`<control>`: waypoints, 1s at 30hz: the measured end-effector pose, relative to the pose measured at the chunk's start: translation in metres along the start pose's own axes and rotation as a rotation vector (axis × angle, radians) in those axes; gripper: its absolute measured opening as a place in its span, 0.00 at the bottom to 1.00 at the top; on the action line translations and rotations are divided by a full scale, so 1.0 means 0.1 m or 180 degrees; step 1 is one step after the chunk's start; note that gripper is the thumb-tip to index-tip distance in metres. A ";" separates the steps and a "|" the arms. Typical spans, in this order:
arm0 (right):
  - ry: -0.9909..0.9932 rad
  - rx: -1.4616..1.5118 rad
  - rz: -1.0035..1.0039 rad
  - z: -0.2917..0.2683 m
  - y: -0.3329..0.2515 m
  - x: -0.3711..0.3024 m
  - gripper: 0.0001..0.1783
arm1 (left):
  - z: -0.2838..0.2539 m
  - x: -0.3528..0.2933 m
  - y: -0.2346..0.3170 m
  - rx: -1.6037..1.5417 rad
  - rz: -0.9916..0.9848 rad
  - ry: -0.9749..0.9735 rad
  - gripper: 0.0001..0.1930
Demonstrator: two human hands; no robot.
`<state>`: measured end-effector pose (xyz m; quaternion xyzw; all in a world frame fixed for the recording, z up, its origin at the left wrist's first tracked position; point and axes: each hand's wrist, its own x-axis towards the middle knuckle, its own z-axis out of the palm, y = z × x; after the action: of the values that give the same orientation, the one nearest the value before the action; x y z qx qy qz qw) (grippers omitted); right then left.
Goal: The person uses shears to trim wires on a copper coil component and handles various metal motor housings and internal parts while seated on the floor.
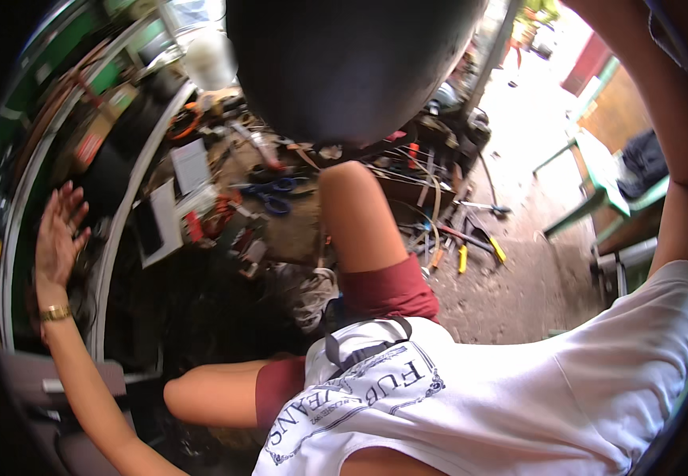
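Dk rounded obj (352, 63) | L grip (60, 250) loosely spread, nr metal rails (107, 274)

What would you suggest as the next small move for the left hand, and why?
I would probably bring the left hand inward, toward the blue-handled scissors: it looks open and empty beside the metal rail, while the scissors lie among loose clutter nearer the middle. The right hand is out of view, so I cannot tell whether it is busy.
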<state>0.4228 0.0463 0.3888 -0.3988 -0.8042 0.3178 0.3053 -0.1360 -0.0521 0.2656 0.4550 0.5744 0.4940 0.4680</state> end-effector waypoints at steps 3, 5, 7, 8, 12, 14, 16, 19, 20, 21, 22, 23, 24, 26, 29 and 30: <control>0.0264 -0.0145 0.0586 -0.40 0.61 -0.27 0.20 | -0.08 0.33 -0.52 -0.0046 -0.0408 -0.0004 0.24; 0.0408 -0.0178 0.0992 -0.59 1.05 -0.50 0.20 | -0.08 0.46 -0.79 0.0215 -0.0542 0.0150 0.25; 0.0551 -0.0208 0.1461 -0.71 1.53 -0.78 0.21 | 0.10 0.60 -1.01 0.0334 -0.0681 0.0328 0.25; 0.0582 -0.0111 0.1642 -0.73 1.83 -0.88 0.21 | 0.08 0.59 -1.07 0.0369 -0.0662 0.0380 0.25; 0.1147 0.0568 0.2480 -0.73 3.05 -1.62 0.21 | -0.08 0.63 -1.36 0.0707 -0.0776 0.0429 0.26; 0.2193 0.0557 0.3741 -0.53 3.42 -1.90 0.16 | -0.15 0.61 -1.47 0.0869 -0.0881 0.0466 0.27; 0.2936 0.1736 0.3729 -0.47 4.04 -2.49 0.17 | -0.15 0.64 -1.62 0.0885 -0.1032 0.0443 0.28; 0.4358 0.2089 0.3770 -0.34 4.84 -3.39 0.20 | -0.09 0.76 -1.86 0.0815 -0.1170 0.0363 0.31; 0.4763 0.2236 0.3852 -0.24 4.97 -3.51 0.21 | -0.08 0.76 -1.93 0.0809 -0.1192 0.0335 0.31; 0.5327 0.2325 0.3707 -0.10 5.06 -3.67 0.25 | -0.08 0.79 -1.98 0.0797 -0.1213 0.0300 0.31; 0.5743 0.2245 0.3694 0.14 5.11 -3.77 0.30 | -0.03 0.77 -2.01 0.0778 -0.1263 0.0324 0.31; 0.6149 0.2303 0.3949 0.42 4.91 -3.70 0.36 | 0.00 0.75 -2.04 0.0796 -0.1257 0.0297 0.31; 0.6293 0.1947 0.4247 0.68 5.00 -3.78 0.41 | 0.02 0.72 -2.09 0.0808 -0.1254 0.0275 0.31; 0.7261 0.2339 0.4020 1.10 4.80 -3.83 0.43 | 0.18 0.66 -2.13 0.0849 -0.1277 0.0188 0.31; 0.7376 0.1660 0.4731 1.44 4.92 -3.97 0.44 | 0.45 0.52 -2.20 0.1058 -0.1304 0.0098 0.30; 0.7423 0.1770 0.4719 1.55 4.85 -3.95 0.44 | 0.45 0.42 -2.24 0.1094 -0.1355 0.0079 0.29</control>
<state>0.7197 -0.0925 -0.1658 -0.6817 0.3889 0.0405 0.6185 -0.1111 -0.0264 0.0361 0.3907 0.7382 0.2853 0.4701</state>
